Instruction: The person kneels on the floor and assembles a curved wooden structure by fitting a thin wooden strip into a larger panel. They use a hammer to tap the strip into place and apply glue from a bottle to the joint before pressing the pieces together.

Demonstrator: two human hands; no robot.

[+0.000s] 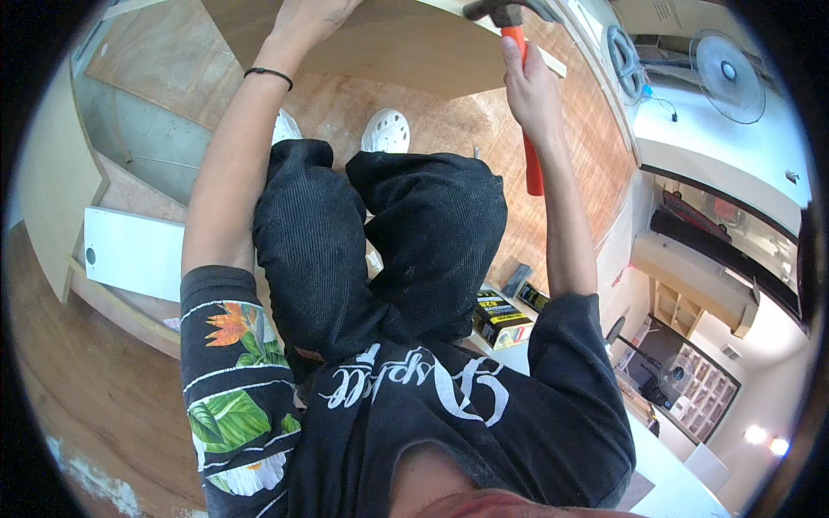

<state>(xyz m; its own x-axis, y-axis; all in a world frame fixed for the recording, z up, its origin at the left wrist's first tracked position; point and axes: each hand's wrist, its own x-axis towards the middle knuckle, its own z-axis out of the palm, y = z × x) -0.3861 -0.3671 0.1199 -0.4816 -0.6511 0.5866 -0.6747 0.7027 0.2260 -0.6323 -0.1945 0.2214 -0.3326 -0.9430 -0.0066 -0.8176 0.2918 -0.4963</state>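
Observation:
My right hand [534,91] is closed around the red-orange handle of a claw hammer [534,168]. The hammer's dark metal head points up, near the light edge of a brown wooden panel [414,53]. Toward the top of the view my left hand [315,15] reaches out by that panel. Its fingers run past the picture's edge, so whether it grips anything is hidden. A dark band circles my left wrist.
I sit low on a wooden floor, white clogs [386,132] ahead. A white board [134,259] lies at left inside a wooden frame [69,181]. A yellow-and-black box [501,319] stands by my right hip. Standing fans [728,76] are at right.

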